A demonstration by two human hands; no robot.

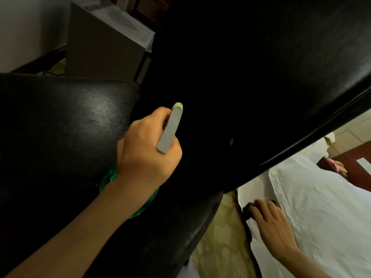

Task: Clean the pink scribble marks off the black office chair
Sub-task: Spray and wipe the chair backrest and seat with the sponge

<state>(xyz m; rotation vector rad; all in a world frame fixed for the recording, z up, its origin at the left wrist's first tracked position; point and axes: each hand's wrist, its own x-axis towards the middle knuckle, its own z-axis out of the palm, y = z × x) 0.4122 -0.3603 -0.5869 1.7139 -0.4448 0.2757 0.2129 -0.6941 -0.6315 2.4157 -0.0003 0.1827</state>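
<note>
The black office chair fills the view, with its shiny seat at the left and its dark backrest in the middle. A small pink mark shows low on the backrest. My left hand grips a spray bottle over the seat. The bottle's grey head with a pale green nozzle points towards the backrest, and its green body shows under my wrist. My right hand, blurred, reaches to the right of the chair, and its fingers lie over a small dark thing on a white sheet.
A white sheet covers a bed at the right, beside the chair's edge. A grey box stands behind the seat at the upper left. Pale patterned floor shows between chair and bed. Small pink items lie at the far right.
</note>
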